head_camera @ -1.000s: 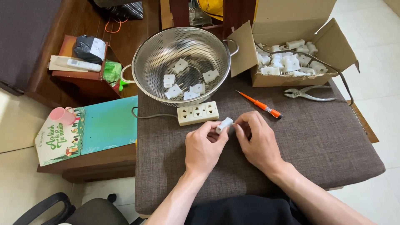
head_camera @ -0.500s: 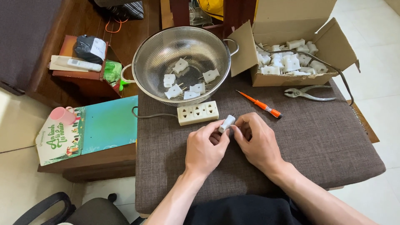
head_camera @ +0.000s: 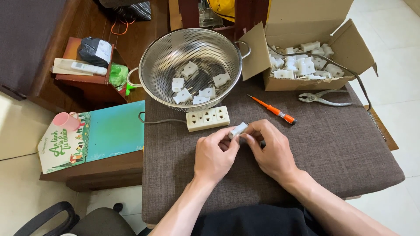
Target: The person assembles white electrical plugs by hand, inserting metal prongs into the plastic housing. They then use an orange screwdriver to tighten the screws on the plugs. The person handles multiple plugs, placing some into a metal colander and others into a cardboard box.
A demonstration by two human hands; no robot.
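Both my hands meet over the brown cushioned seat [head_camera: 341, 148]. My left hand [head_camera: 215, 155] and my right hand [head_camera: 270, 150] pinch a small white plug [head_camera: 238, 130] between their fingertips. Just beyond the plug lies a cream socket strip [head_camera: 208, 118] with a grey cord running off to the left. A metal colander [head_camera: 192, 65] behind it holds several white plugs. An orange-handled screwdriver [head_camera: 273, 110] lies to the right of the strip.
An open cardboard box [head_camera: 306, 52] of white plugs stands at the back right, with metal pliers [head_camera: 323, 98] in front of it. On the left, a low wooden table carries a teal bag [head_camera: 105, 131], a pink cup [head_camera: 66, 121] and a white remote [head_camera: 83, 66].
My hands have stayed in place, turning the white plug slightly between the fingertips. Nothing else has moved.
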